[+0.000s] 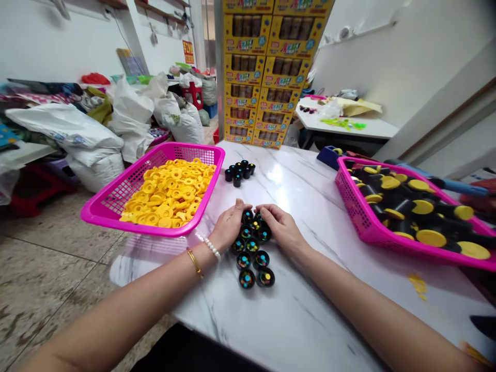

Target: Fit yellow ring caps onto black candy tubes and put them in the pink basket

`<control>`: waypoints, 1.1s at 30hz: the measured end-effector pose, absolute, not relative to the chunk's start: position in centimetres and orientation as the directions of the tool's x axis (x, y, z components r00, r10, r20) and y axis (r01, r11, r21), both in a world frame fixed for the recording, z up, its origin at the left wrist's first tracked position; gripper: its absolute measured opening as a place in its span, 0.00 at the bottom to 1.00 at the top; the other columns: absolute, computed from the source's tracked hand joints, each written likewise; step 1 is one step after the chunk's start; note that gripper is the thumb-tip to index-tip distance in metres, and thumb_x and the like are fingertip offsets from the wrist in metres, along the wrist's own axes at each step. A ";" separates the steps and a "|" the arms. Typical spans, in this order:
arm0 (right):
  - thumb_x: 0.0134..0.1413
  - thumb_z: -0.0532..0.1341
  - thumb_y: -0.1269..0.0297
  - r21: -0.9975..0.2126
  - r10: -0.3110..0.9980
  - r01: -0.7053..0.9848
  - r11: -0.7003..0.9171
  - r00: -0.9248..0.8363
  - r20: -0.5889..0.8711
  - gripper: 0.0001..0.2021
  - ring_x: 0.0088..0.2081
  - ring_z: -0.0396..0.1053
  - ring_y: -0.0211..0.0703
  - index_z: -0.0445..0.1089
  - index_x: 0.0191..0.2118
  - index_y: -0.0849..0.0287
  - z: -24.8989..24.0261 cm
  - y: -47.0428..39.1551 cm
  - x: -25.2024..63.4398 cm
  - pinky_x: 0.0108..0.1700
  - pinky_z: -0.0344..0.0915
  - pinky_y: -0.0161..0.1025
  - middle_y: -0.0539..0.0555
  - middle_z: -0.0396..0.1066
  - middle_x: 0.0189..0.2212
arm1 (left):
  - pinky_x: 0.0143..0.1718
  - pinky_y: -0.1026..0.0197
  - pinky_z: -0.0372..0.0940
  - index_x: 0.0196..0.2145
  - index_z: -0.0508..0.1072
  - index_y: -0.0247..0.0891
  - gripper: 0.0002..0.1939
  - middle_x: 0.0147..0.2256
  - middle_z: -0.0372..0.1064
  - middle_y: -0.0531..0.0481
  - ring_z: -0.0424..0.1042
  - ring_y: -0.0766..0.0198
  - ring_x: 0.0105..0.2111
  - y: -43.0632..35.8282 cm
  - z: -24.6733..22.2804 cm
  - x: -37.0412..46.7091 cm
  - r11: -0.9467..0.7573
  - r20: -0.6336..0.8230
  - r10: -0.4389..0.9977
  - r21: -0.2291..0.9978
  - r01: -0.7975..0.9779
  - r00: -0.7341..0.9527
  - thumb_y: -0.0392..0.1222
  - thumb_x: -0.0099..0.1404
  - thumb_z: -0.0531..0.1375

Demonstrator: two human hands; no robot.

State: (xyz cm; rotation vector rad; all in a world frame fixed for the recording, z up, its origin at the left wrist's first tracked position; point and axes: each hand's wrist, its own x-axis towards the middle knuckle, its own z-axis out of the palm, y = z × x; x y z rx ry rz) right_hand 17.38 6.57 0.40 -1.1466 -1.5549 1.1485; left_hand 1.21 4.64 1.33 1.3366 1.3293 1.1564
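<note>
Several small round black cups [247, 279] stand upright on the marbled white table in a cluster before me. Inside them are small coloured bits, and a blue or yellow round piece shows at each centre. My left hand [229, 226] curls along the left side of the far cups, thumb on top. From the right, my right hand [284, 230] closes round the far right cups, its fingers bent over their back. Some fingertips and far cups are hidden. Beyond my hands stands a second group of black cups [237, 175].
A pink basket [87, 211] of yellow plastic rings [166, 194] sits left. Another pink basket [351, 206] holds black tubes with yellow caps [431, 237]. Yellow pieces [417, 287] lie at right. Stacked yellow boxes [243, 70] rise behind the table; white sacks [89, 139] fill the left floor.
</note>
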 end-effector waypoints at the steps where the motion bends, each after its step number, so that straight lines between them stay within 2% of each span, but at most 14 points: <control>1: 0.56 0.59 0.47 -0.970 0.972 0.187 0.156 -0.207 0.116 0.18 0.39 0.69 0.44 0.73 0.41 0.56 0.4 6.1 17.7 0.41 0.65 0.38 0.51 0.74 0.36 | 0.56 0.53 0.60 0.46 0.76 0.36 0.33 0.48 0.73 0.43 0.69 0.55 0.51 4.3 1.4 1.2 -0.021 0.023 1.000 0.985 0.172 -0.012 0.62 0.70 0.41; 5: 0.56 0.58 0.47 -0.959 0.970 0.233 0.163 -0.215 0.112 0.18 0.40 0.69 0.46 0.72 0.44 0.54 0.4 5.0 18.4 0.43 0.66 0.41 0.52 0.74 0.37 | 0.57 0.54 0.59 0.46 0.76 0.38 0.32 0.49 0.73 0.43 0.68 0.56 0.52 3.5 1.2 1.3 -0.050 0.052 0.999 0.984 0.170 -0.005 0.63 0.69 0.42; 8: 0.57 0.57 0.46 -0.962 0.973 0.228 0.152 -0.208 0.105 0.20 0.46 0.69 0.49 0.70 0.49 0.53 0.4 4.6 18.6 0.49 0.65 0.44 0.53 0.73 0.44 | 0.56 0.53 0.61 0.47 0.75 0.36 0.33 0.50 0.72 0.41 0.69 0.55 0.52 4.2 0.9 1.3 -0.029 0.033 0.998 0.997 0.071 -0.046 0.64 0.68 0.43; 12: 0.57 0.57 0.46 -0.956 0.962 0.240 0.169 -0.250 0.107 0.26 0.58 0.61 0.51 0.63 0.59 0.48 0.5 3.8 18.3 0.59 0.57 0.47 0.53 0.65 0.57 | 0.49 0.54 0.67 0.46 0.73 0.33 0.36 0.50 0.71 0.37 0.70 0.54 0.50 6.5 0.7 1.2 -0.012 -0.002 0.989 0.996 -0.092 -0.149 0.67 0.67 0.42; 15: 0.58 0.56 0.45 -0.946 0.954 0.281 0.164 -0.291 0.080 0.27 0.61 0.57 0.52 0.60 0.61 0.46 0.7 3.2 18.1 0.62 0.53 0.49 0.51 0.61 0.60 | 0.46 0.55 0.69 0.45 0.73 0.33 0.35 0.49 0.71 0.36 0.71 0.54 0.49 8.2 0.6 1.2 -0.032 0.011 0.967 0.996 -0.081 -0.253 0.66 0.67 0.42; 19: 0.60 0.52 0.42 -0.951 0.976 0.272 0.147 -0.197 0.094 0.25 0.59 0.59 0.52 0.65 0.57 0.47 1.0 5.3 18.6 0.60 0.55 0.50 0.52 0.65 0.56 | 0.50 0.53 0.65 0.46 0.70 0.34 0.24 0.50 0.70 0.38 0.69 0.55 0.51 10.1 0.4 1.3 -0.074 0.073 0.887 0.997 0.016 -0.455 0.56 0.70 0.45; 23: 0.57 0.53 0.39 -0.967 0.984 0.182 0.179 -0.038 0.175 0.25 0.58 0.60 0.51 0.72 0.47 0.52 1.2 12.1 19.1 0.62 0.52 0.48 0.54 0.67 0.54 | 0.57 0.51 0.59 0.46 0.68 0.34 0.16 0.50 0.69 0.37 0.66 0.54 0.54 12.6 0.4 1.5 -0.090 0.140 0.822 0.989 0.117 -0.552 0.48 0.68 0.52; 28: 0.47 0.57 0.35 -0.984 0.988 0.115 0.140 0.055 0.147 0.28 0.54 0.64 0.52 0.73 0.38 0.57 0.5 22.4 17.5 0.54 0.61 0.46 0.57 0.71 0.49 | 0.60 0.53 0.55 0.51 0.63 0.32 0.23 0.55 0.64 0.34 0.63 0.53 0.57 15.9 0.6 1.6 -0.143 0.234 0.790 0.969 0.202 -0.566 0.42 0.60 0.62; 33: 0.48 0.55 0.35 -0.984 0.987 0.073 0.161 0.001 0.162 0.29 0.48 0.68 0.47 0.73 0.36 0.58 0.1 30.2 14.3 0.46 0.67 0.41 0.56 0.73 0.46 | 0.59 0.52 0.55 0.51 0.61 0.34 0.28 0.55 0.63 0.34 0.63 0.53 0.57 16.8 0.4 1.4 -0.184 0.296 0.804 0.949 0.257 -0.515 0.43 0.57 0.65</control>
